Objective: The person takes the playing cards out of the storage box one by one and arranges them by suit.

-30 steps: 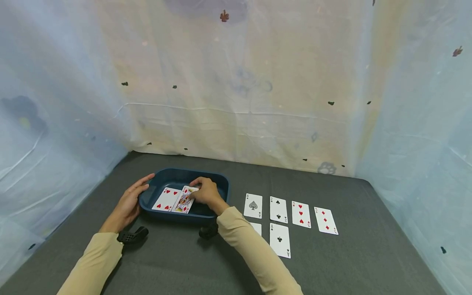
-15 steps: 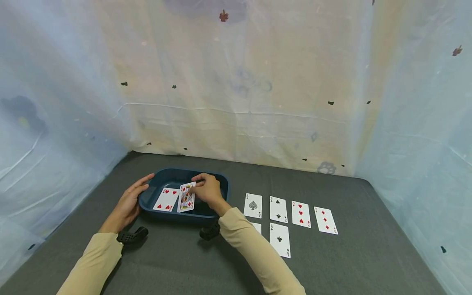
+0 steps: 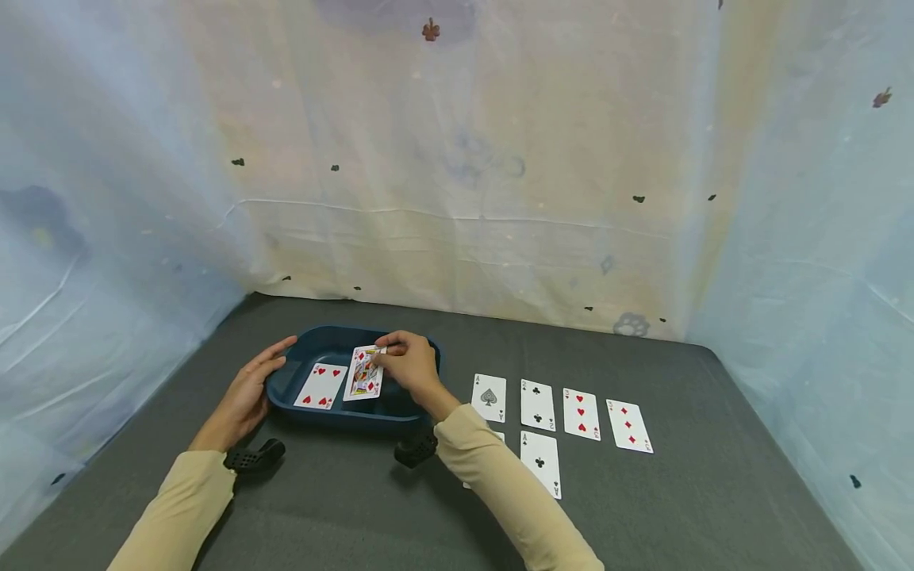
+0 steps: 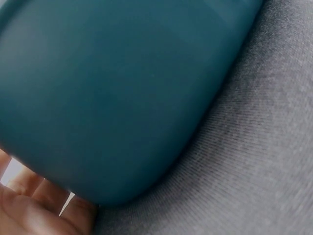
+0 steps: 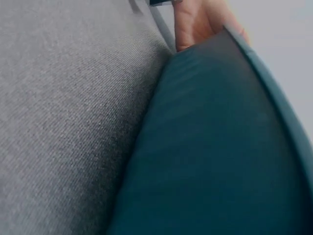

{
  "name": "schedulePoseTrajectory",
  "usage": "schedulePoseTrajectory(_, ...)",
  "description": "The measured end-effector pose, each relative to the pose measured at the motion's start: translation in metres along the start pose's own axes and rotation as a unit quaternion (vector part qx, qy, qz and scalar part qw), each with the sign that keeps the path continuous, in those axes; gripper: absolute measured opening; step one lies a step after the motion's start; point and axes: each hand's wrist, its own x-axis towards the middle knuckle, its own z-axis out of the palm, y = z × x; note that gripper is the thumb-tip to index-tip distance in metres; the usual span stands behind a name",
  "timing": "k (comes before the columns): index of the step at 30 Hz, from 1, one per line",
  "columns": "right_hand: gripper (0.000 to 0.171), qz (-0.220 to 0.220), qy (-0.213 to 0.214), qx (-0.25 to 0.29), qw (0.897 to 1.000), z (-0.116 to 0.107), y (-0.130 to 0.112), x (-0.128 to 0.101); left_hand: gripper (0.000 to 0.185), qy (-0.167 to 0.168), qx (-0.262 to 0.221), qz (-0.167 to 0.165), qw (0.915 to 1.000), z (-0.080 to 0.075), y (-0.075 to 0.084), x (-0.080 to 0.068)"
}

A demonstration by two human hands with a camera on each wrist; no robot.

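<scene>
A dark blue tray (image 3: 307, 409) stands at the left of the table. My left hand (image 3: 246, 396) rests along its left end with fingers extended; the left wrist view shows these fingers (image 4: 46, 200) against the outer wall. Over the tray, my right hand (image 3: 414, 369) pinches a face card of diamonds (image 3: 362, 382) by its right edge, between thumb and fingers. Beside that card, a playing card with red hearts (image 3: 320, 387) lies face up in the tray. The right wrist view has only the tray's side wall (image 5: 205, 147) and, beyond it, the left hand (image 5: 200, 24).
Right of the tray lie an ace of spades (image 3: 489, 398), a two of clubs (image 3: 537, 406), a three of hearts (image 3: 581, 414) and a three of diamonds (image 3: 629, 427). An ace of clubs (image 3: 540, 464) lies nearer. My right sleeve (image 3: 510, 492) mostly covers another card. Cloth hangs behind.
My right hand has drawn the face card of diamonds up and slightly right, away from the hearts card it lay close beside. The left hand keeps its place on the tray.
</scene>
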Motion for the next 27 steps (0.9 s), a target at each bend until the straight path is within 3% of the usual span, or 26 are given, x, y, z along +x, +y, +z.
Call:
schedulePoseTrajectory(7,0.021,-0.012,-0.007,0.021,1.0,-0.012,-0.004,-0.006,0.05,0.005,0.005,-0.004,1.0,-0.001,0.0,0.001)
schedulePoseTrajectory(17,0.03,0.014,-0.019,0.061,0.998,-0.033,-0.016,-0.019,0.046,0.003,0.007,-0.004,1.0,-0.001,0.0,-0.001)
schedulePoseTrajectory(27,0.037,-0.004,-0.039,0.08,0.996,-0.064,-0.022,-0.038,0.046,-0.004,-0.003,0.003,1.0,-0.002,0.0,0.001)
